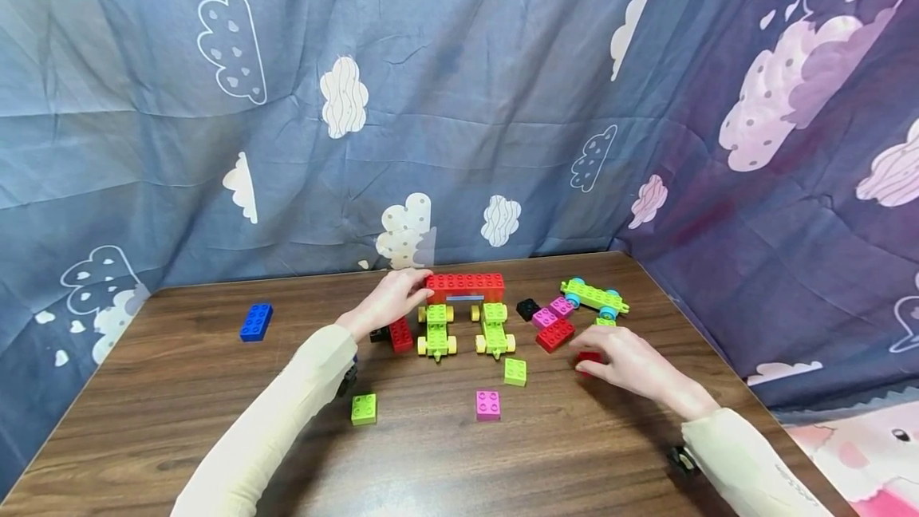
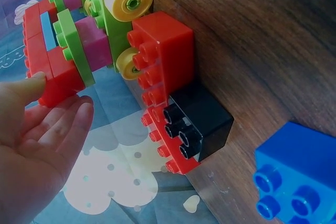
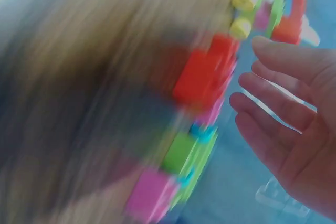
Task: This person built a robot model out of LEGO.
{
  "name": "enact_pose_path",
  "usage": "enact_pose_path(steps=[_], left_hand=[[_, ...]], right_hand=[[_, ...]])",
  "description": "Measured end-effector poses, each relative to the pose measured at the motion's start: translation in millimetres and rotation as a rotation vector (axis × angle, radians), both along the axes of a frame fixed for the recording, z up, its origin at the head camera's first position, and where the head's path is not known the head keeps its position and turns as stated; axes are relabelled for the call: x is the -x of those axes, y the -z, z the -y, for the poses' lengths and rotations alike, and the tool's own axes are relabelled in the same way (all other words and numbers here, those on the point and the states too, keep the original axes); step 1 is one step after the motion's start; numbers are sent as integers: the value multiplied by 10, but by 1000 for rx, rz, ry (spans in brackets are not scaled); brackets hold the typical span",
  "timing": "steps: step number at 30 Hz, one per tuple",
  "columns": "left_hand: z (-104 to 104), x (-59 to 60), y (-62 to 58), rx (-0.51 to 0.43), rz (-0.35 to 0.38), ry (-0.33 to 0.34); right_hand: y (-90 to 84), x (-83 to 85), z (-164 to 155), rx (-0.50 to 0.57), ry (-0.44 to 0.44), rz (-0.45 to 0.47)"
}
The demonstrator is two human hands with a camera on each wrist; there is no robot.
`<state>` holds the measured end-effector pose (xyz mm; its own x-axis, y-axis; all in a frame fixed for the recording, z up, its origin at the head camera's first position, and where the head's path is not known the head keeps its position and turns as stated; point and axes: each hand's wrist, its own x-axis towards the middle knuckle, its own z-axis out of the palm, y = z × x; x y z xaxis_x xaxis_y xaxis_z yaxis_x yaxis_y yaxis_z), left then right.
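Step in hand, by judgement: steadying the red beam [image 1: 479,284] across two carts [image 1: 436,333]. Left hand [image 1: 391,297] pinches the beam's left end. Right hand [image 1: 632,361], fingers relaxed and empty, is over a red brick [image 1: 589,357] on the desk [image 1: 179,389]. Next move likely calls for gripping that brick.

The left hand [image 1: 388,298] held a red beam [image 1: 467,284] by its left end, behind two green cars [image 1: 436,335]; the right hand [image 1: 632,361] partly covered a red brick [image 1: 589,357] on the desk [image 1: 143,421].
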<state>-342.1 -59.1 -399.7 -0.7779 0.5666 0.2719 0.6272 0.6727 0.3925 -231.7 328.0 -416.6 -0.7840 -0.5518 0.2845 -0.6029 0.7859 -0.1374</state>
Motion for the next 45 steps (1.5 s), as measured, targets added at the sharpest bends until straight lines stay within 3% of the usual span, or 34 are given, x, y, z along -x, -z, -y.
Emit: enact_pose_path(steps=[6,15,28,33,39,45], left_hand=[[4,-4,-5,1,4,-4],[2,-17,-7,-10,-2,6],[0,-2,-1,-15,8,9],[3,5,11,-10,4,6],[4,2,17,-14,-5,7],[8,2,4,-14,3,10]], right_hand=[[16,33,402,16,-106,27],[177,100,693,22,-92,132],[140,25,474,-44,-6,103],[140,30,341,-88,22,48],[131,20,270,-109,9,-36],[45,-49,464,-62,-30,-5]])
